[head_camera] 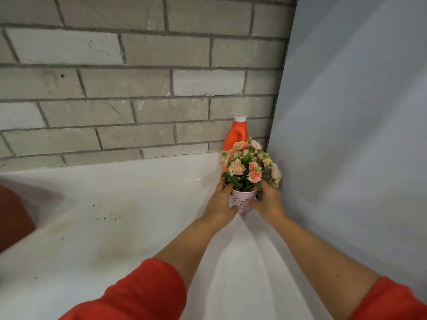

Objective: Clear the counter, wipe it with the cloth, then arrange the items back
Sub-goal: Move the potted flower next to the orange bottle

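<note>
From nine to twelve o'clock, grey brick wall [138,88]; at three o'clock, plain pale blue-grey wall [358,112], meeting it in a corner.

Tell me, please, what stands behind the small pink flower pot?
An orange plastic bottle with a white cap stands behind the small pink pot; the flowers cover its lower body and base.

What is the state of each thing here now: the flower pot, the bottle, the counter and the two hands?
flower pot: upright, gripped from both sides.
left hand: holds the flower pot's left side.
right hand: holds the flower pot's right side.
orange bottle: upright, capped, behind the flowers.
counter: dirty, with dark specks and stains.
</note>
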`<control>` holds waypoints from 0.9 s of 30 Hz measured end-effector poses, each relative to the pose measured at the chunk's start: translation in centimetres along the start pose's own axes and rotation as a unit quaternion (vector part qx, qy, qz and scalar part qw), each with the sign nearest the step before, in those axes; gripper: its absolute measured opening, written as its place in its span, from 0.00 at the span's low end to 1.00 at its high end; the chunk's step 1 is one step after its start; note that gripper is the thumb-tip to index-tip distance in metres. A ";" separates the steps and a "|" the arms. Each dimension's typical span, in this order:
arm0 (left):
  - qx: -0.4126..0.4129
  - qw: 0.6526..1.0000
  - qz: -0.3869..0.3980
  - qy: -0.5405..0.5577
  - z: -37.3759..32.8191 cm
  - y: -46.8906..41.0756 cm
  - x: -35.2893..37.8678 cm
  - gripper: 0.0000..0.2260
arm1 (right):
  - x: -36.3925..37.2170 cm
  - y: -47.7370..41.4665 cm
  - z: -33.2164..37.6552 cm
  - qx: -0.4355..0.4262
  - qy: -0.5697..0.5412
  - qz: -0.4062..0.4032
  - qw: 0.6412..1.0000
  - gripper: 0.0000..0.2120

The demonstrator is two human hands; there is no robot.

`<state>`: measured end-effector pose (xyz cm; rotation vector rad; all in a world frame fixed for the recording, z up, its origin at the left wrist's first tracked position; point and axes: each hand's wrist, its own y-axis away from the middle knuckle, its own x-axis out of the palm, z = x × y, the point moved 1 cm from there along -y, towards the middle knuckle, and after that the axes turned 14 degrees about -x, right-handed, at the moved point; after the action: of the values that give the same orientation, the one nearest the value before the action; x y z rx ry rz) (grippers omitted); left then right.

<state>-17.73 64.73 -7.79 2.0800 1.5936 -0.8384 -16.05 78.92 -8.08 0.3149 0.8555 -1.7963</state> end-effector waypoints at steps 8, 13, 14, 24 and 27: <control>-0.014 0.999 0.013 0.046 0.2 0.4 -0.4 0.40 | 0.2 1.4 0.6 -0.021 0.044 -0.011 0.999 0.27; -0.047 0.997 -0.017 0.056 0.5 1.7 -1.2 0.41 | -0.3 3.1 2.1 0.039 0.081 -0.044 0.995 0.26; -0.055 0.996 -0.026 0.058 0.5 1.9 -1.5 0.40 | -0.2 3.6 2.5 0.058 0.087 -0.050 0.993 0.27; -0.096 0.994 -0.035 0.041 1.5 4.5 -4.8 0.36 | 2.9 6.4 5.7 0.062 0.084 0.015 0.994 0.18; -0.113 0.992 -0.048 0.043 2.5 5.6 -6.3 0.35 | 3.9 6.4 7.2 0.056 0.063 0.054 0.995 0.13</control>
<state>-14.02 56.97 -5.75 1.9167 1.7572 -0.5746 -10.52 70.09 -7.82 0.5418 0.8109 -1.7413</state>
